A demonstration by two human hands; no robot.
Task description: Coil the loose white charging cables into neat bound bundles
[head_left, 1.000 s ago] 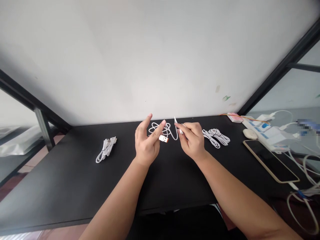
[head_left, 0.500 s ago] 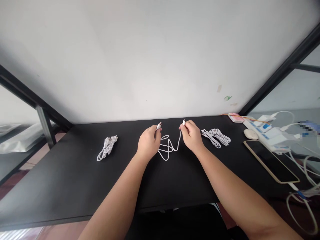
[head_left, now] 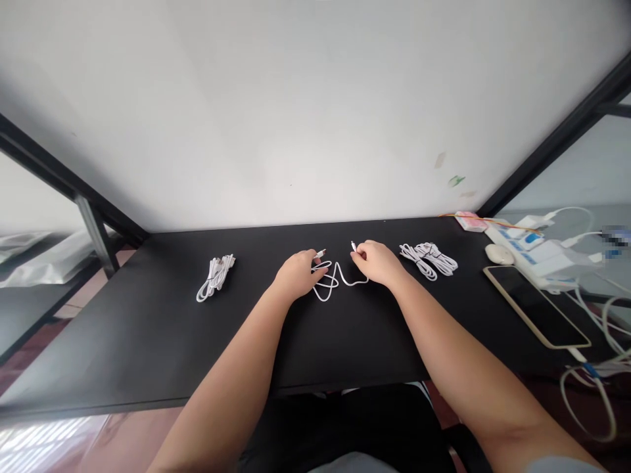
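A loose white charging cable [head_left: 323,299] lies in loops on the black table between my hands. My left hand [head_left: 297,272] has one of its plugs [head_left: 320,253] at the fingertips, with the thumb a little apart below, beside the loops. The other plug [head_left: 353,246] is pinched in my right hand [head_left: 378,261], its tip pointing up and away. To the left rests a tied bundle of white cable [head_left: 215,278]. More tied white cables [head_left: 428,259] lie just right of my right hand.
At the right stand a power strip [head_left: 522,251] with white chargers, a white rounded case [head_left: 499,254] and a phone [head_left: 537,305] with a cable plugged in. A pink-and-white box [head_left: 470,221] sits near the wall. Black metal posts frame both sides.
Both hands have come lower toward the tabletop with the cable ends, and my left thumb has spread from the plug. The view has tilted slightly.
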